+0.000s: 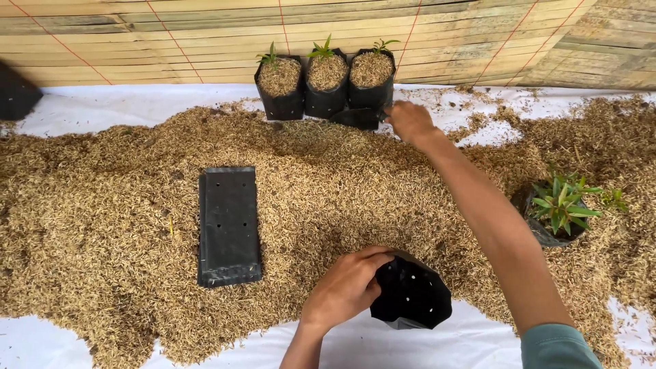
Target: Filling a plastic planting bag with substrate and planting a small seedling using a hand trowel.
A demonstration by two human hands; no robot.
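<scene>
We see a bed of rice husk (109, 225) spread over a white sheet (102, 109). A flat stack of black bags (229, 225) lies on it. The left hand (345, 290) grips the rim of an open black grow bag (413, 297), fingers curled. The right hand (408, 121) reaches beside three filled seedling bags (326, 85); we cannot tell its finger state.

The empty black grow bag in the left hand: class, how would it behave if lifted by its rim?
The black grow bag probably flops: thin perforated film, held open by the left hand. Likely very light, since it looks empty. It may sag shut when released.
</scene>
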